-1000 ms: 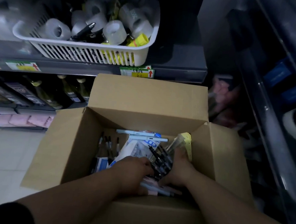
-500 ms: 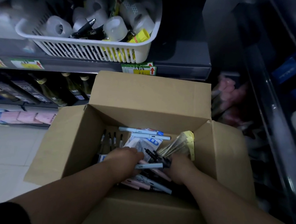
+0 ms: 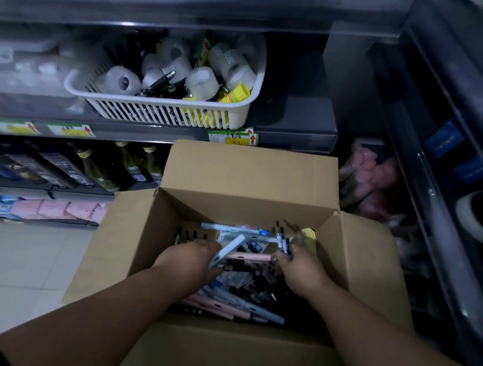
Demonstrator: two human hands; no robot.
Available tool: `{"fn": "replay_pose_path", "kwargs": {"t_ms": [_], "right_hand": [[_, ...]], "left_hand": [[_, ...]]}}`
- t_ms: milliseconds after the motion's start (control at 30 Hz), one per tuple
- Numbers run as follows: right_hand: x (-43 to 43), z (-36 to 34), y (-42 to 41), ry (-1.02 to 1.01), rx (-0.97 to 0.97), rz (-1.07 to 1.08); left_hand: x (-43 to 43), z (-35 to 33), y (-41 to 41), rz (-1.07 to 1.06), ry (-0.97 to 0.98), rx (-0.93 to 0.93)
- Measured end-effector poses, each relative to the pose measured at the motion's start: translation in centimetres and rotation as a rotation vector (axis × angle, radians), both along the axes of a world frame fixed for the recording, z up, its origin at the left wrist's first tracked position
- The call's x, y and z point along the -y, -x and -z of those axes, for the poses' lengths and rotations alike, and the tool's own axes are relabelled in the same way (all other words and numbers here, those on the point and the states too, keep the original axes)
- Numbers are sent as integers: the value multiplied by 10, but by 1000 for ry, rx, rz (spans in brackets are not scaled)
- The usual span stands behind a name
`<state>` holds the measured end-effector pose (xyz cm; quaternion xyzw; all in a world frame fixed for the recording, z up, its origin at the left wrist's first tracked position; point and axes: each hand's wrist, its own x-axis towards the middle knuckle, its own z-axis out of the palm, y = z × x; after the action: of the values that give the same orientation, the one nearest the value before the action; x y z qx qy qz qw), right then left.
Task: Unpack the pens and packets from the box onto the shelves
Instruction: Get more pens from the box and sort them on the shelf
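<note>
Head view, early in the unpacking by the look of it. Both hands down inside the cardboard box (image 3: 252,172), nothing yet carried to the shelf (image 3: 293,135) well beyond the fingertips.

Left hand (image 3: 191,261) curled round a pale blue pen (image 3: 228,250), barrel slanting up and away past the knuckles. Right hand (image 3: 300,270) pinched on a small bunch of black pens (image 3: 287,245), tips standing up above the fingers.

Between the two sets of fingers, a pink pen (image 3: 252,256) lying crosswise. Under the wrists, a heap of loose pens (image 3: 237,303), pink, grey-blue and black. Just beyond the fingertips, blue-and-white packets (image 3: 255,243) flat in the box, and a yellow-edged packet (image 3: 309,236) beside the right fingers. Nearly all of the load left to move, then.

Against half a second earlier: blue pen tipped up from lying crosswise, right hand lifted off the heap with its black pens raised.

Above the box's far flap, a white basket (image 3: 160,114) of tape rolls (image 3: 122,81), untouched.
</note>
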<state>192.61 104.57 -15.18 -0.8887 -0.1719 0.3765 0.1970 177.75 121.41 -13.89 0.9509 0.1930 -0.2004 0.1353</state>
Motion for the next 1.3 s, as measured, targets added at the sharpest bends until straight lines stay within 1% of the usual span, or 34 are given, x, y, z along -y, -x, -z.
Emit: {"fn": "replay_pose_path", "kwargs": {"t_ms": [100,233,300,367,500,600,667,733,900,1100,1167,1300], "right_hand": [[1,-19,-1,-119,-2,112],[3,-52,3,-249,115,238],[5,-73,9,-352,124,342],[8,-93,19,-429,112,457],[21,-123,47,-520,123,641],[38,-141,74,-654,40,829],[54,-154,92,-785,-25,972],[74,-168,109,-893,-11,1078],[135,-202,164,-955,93,1225],[222,-226,253,-987,203,1404],[255,-227,293,-1034,205,1487],[321,-227,392,-1081,238,1674]], "left_hand": [[-1,-13,0,-135,108,64],[-6,-36,-2,-283,277,155],[-10,-50,-6,-343,386,190],[-13,-66,-11,-361,499,231],[-2,-103,-16,-396,709,339],[22,-128,-14,-285,813,343],[45,-143,-11,-207,874,332],[71,-157,-8,-123,932,314],[146,-185,10,108,1036,252],[255,-205,72,444,969,215],[294,-211,105,573,950,144],[365,-213,185,726,972,-25]]}}
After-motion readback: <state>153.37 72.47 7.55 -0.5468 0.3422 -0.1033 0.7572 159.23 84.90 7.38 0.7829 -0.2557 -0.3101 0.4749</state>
